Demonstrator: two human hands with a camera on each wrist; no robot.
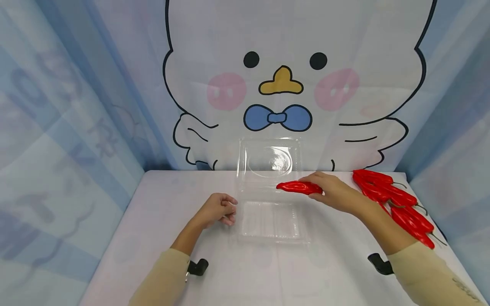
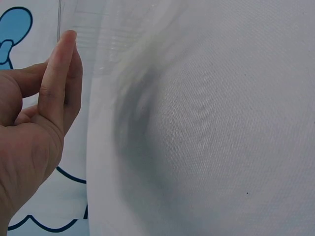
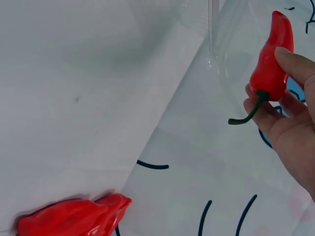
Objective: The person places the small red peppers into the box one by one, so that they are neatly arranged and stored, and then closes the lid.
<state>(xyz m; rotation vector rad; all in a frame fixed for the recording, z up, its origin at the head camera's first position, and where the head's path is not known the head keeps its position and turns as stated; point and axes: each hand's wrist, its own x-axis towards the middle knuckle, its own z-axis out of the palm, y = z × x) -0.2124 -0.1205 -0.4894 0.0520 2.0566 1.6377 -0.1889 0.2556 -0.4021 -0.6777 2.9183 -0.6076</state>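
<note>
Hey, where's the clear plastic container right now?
In the head view, the clear container sits open on the table, just right of the left hand; the right hand holds a red pepper near the lid.

On our table (image 1: 141,229), we see the box's tray (image 1: 269,221) near the middle of the back edge, its lid (image 1: 269,159) behind it, before the curtain (image 1: 283,34). Our left hand (image 1: 218,210) is just beside the tray's left side. Our right hand (image 1: 327,191) holds one pepper (image 1: 294,187) behind the tray. Other peppers (image 1: 398,196) lie along the right edge, from the back right corner forward.
</note>
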